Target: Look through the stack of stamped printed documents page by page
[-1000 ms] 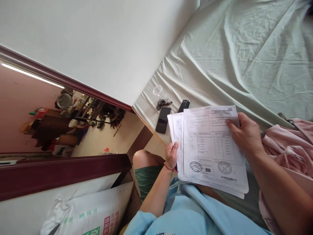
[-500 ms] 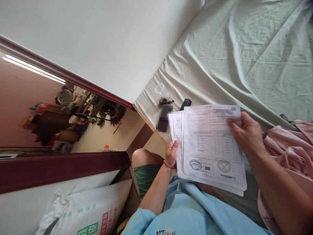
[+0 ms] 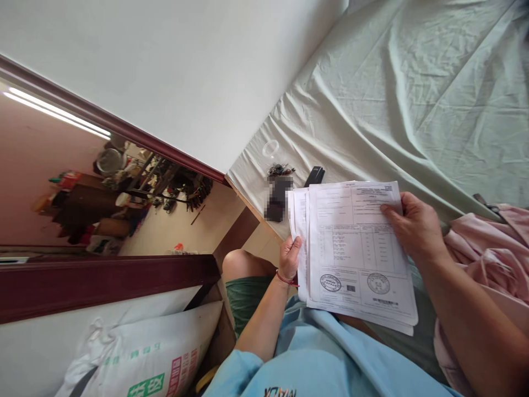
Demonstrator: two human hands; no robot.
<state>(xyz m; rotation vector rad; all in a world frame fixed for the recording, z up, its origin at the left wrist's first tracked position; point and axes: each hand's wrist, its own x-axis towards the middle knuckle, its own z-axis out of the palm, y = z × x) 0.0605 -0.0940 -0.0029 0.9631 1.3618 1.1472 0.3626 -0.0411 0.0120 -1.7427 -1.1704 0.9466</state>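
Note:
Several printed sheets of paper [image 3: 351, 248] are held in front of my lap, the top one bearing a table and two round stamps. My left hand [image 3: 290, 256] pinches the left edge of the sheets lying further left, thumb on top, a red cord at the wrist. On the other side my right hand [image 3: 419, 226] grips the upper right edge of the top sheets, its fingers hidden behind them. Just beyond the papers a black stapler-like object [image 3: 315, 175] lies on the sheet-covered surface, beside a blurred-out dark item [image 3: 278, 201].
A bunch of keys [image 3: 280, 170] and a clear plastic ring or cup [image 3: 271, 148] lie near the wall. Pink cloth [image 3: 483, 248] is heaped at my right. A white printed sack [image 3: 152, 353] stands at lower left, below a dark red ledge [image 3: 107, 284].
The top sheets in my right hand have shifted slightly left and down, overlapping the left sheets a little more. Both hands keep their hold.

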